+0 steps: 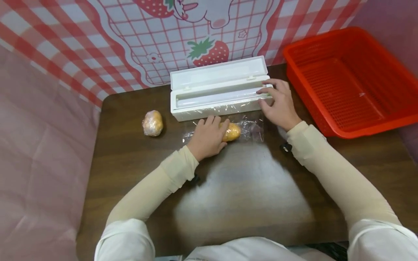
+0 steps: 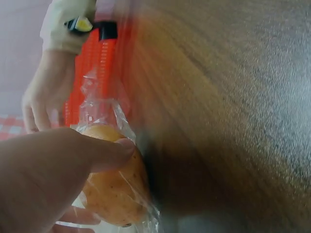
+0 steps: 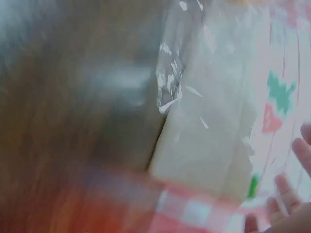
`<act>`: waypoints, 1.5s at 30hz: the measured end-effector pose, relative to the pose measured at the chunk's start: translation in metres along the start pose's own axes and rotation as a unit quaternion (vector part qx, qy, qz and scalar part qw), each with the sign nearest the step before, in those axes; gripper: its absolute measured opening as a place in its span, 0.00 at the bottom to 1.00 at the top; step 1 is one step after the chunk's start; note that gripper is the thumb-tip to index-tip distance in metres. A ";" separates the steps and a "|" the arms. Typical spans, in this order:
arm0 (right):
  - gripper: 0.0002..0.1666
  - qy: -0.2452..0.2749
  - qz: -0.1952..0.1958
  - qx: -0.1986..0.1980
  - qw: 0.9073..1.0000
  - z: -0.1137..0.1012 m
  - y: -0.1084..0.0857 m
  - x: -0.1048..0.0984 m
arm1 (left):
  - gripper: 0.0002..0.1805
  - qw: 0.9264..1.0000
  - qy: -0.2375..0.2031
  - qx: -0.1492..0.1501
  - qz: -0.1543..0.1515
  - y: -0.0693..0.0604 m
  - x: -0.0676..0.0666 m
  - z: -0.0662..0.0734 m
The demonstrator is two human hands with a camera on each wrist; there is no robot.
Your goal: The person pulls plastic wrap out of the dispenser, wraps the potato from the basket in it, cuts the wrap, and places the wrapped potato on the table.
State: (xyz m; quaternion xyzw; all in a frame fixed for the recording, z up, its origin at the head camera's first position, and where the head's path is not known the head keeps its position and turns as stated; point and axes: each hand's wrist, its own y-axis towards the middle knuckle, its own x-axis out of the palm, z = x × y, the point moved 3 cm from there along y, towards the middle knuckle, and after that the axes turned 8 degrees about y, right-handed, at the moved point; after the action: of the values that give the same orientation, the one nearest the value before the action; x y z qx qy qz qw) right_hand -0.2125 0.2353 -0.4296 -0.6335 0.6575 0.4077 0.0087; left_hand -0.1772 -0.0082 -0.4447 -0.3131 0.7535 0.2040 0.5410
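Observation:
A yellow, dark-speckled mango (image 1: 232, 132) lies on plastic film (image 1: 256, 131) in front of the long white cling film box (image 1: 215, 110). My left hand (image 1: 207, 139) grips the mango, thumb across its near side in the left wrist view, with clear film over part of the skin. The box's lid (image 1: 218, 74) stands raised at the back, showing the film roll (image 1: 222, 98) inside. At the box's right end is my right hand (image 1: 279, 105), fingers spread and loosely bent over the edge. In the right wrist view its fingers look blurred and hold nothing.
A second yellow piece wrapped in film (image 1: 152, 123) sits on the left of the brown table (image 1: 130, 174). A red plastic basket (image 1: 336, 127) stands at the right, close to my right forearm. Behind the box hangs a strawberry-patterned checked cloth (image 1: 140, 40).

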 end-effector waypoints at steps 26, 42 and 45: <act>0.18 0.052 -0.078 0.095 0.991 0.060 0.014 0.006 | 0.12 0.996 0.009 0.020 0.085 0.158 -0.050 0.031; 0.10 0.042 -0.064 0.118 0.990 0.059 0.020 -0.016 | 0.13 0.988 0.015 0.032 0.152 0.164 -0.052 0.028; 0.09 0.045 -0.068 0.147 0.986 0.059 0.020 -0.018 | 0.12 0.989 -0.002 0.042 0.144 0.157 -0.048 0.017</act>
State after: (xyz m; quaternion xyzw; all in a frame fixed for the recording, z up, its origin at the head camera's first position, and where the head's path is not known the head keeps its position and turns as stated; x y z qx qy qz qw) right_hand -0.2555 0.2794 -0.4487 -0.6860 0.6658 0.2760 0.0998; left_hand -0.2636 0.1276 -0.4100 -0.1775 0.7978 0.2485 0.5198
